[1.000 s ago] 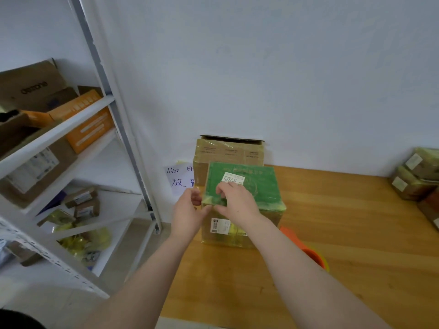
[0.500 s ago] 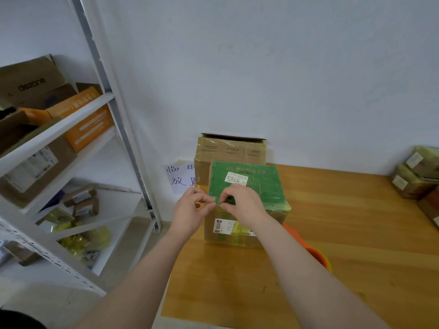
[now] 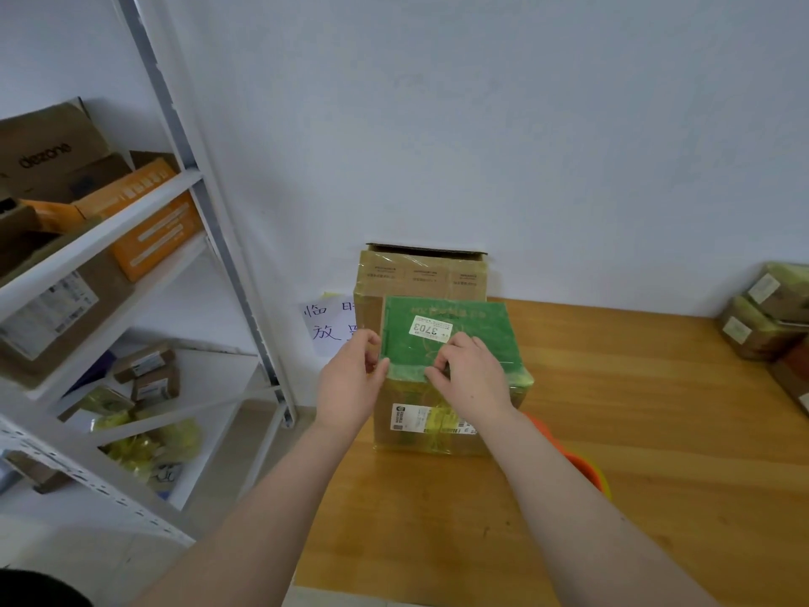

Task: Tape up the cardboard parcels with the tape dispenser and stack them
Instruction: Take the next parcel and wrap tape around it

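Note:
A green parcel [image 3: 473, 326] with a white label marked 3703 lies on top of a brown cardboard parcel [image 3: 420, 431] wrapped in yellowish tape, at the table's left end. Behind them stands a taller brown box [image 3: 422, 271] against the wall. My left hand [image 3: 350, 383] grips the green parcel's near left corner. My right hand [image 3: 470, 374] rests on its near edge with fingers curled over it. An orange tape dispenser [image 3: 582, 466] shows partly behind my right forearm.
A wooden table [image 3: 634, 431] extends to the right, where several taped parcels [image 3: 766, 317] are piled at the far edge. A white metal shelf rack [image 3: 144, 256] with boxes stands to the left. A handwritten paper note [image 3: 326, 324] hangs on the wall.
Both hands have slid toward the green parcel's near edge; the left moved from its side to the near left corner. The parcel has barely shifted.

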